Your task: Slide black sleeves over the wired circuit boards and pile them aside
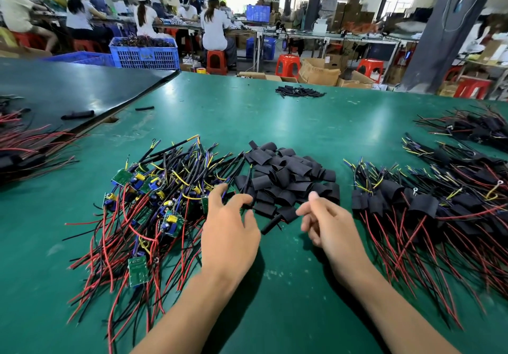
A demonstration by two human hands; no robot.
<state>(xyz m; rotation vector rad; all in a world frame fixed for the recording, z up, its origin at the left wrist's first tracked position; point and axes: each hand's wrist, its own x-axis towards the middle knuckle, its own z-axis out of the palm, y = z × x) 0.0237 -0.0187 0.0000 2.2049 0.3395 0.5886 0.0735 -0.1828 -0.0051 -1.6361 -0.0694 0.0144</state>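
Green worktable (275, 123): bare wired circuit boards (154, 202) heaped left, black sleeves (286, 178) centre, sleeved boards (412, 202) piled right. Left hand (228, 230) spread, empty, at the boards' edge. Right hand (327, 221) loosely curled, blurred, empty.

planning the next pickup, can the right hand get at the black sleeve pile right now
Probably yes: the right hand hovers at the near edge of the sleeve pile with nothing between them, and the left hand is off to the side by the circuit boards.
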